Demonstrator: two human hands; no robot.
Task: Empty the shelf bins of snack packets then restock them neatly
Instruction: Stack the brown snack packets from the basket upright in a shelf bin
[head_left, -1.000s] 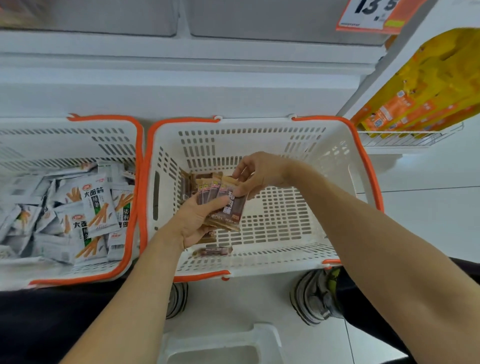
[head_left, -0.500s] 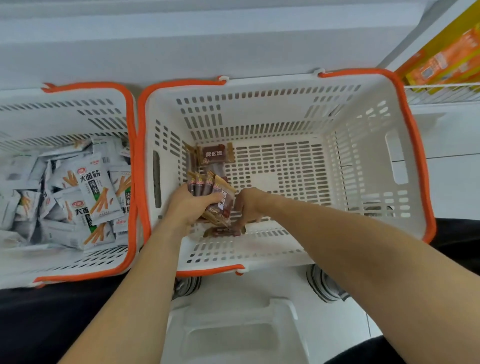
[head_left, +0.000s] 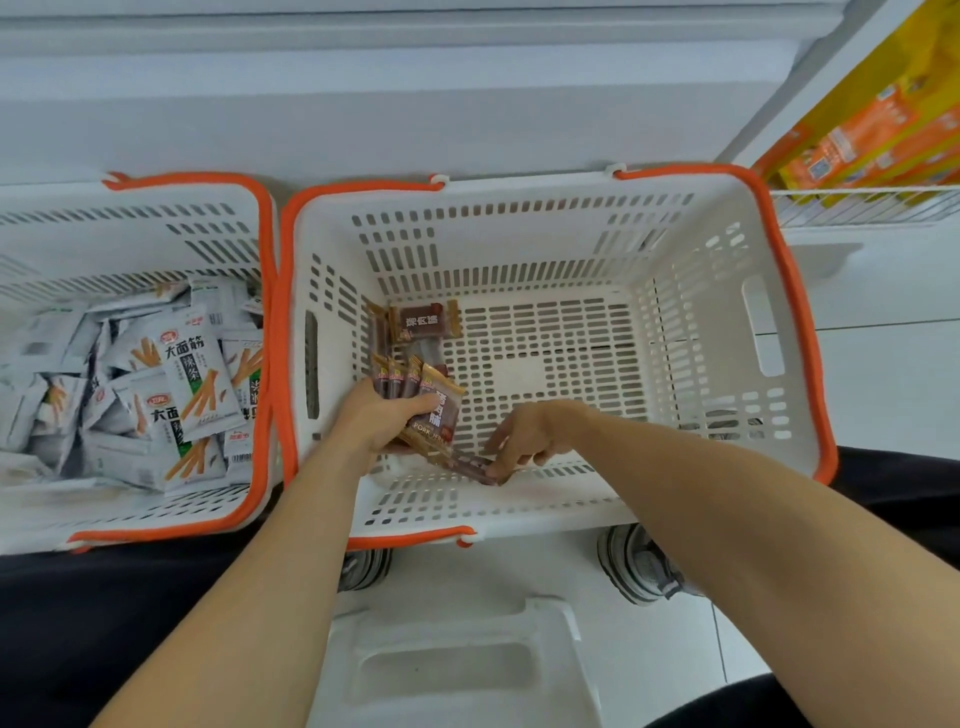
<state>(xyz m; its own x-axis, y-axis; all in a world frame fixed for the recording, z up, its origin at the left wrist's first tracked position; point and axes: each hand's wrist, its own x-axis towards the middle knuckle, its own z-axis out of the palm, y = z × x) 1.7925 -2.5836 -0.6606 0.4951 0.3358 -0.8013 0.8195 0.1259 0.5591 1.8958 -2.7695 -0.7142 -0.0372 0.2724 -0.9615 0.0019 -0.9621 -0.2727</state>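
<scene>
Brown snack packets (head_left: 421, 400) stand fanned in the gripping left hand (head_left: 382, 423) inside the white basket (head_left: 691, 322), while the right hand (head_left: 519, 441) seemingly pinches another packet (head_left: 475, 467) off its floor.

White tiled floor (head_left: 857, 384), white shelving (head_left: 415, 78)

right hand (head_left: 522, 441) packet (head_left: 475, 469) blurred, perhaps pinched

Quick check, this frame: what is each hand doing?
Left hand: grips a stack of pork jerky packets.
Right hand: fingers pinch a single jerky packet on the basket floor.
</scene>
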